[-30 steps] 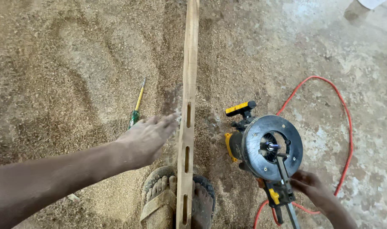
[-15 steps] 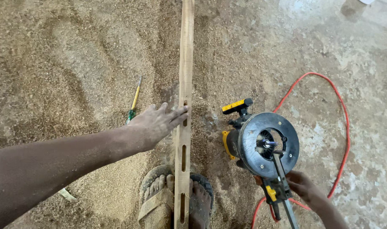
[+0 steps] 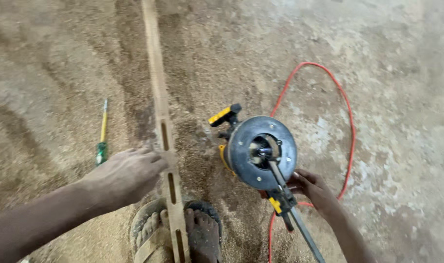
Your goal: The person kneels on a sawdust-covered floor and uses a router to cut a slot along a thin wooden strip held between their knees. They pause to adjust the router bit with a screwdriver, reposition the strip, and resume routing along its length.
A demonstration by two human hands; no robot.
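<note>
Down on the sawdust-strewn floor [image 3: 51, 58], the person's left hand [image 3: 127, 175] rests with fingers loosely curled against the edge of a long, narrow wooden strip with slotted cut-outs [image 3: 159, 104], which runs away from a sandalled foot [image 3: 175, 234] set under its near end. The right hand [image 3: 314, 190] is closed around the black and yellow handle of a round grey router with a dark circular base [image 3: 262, 152], tipped on its side just right of the strip. A green-handled screwdriver with a yellow shaft [image 3: 102, 134] lies left of the strip, and an orange power cord [image 3: 346, 112] loops over the bare concrete to the right.
</note>
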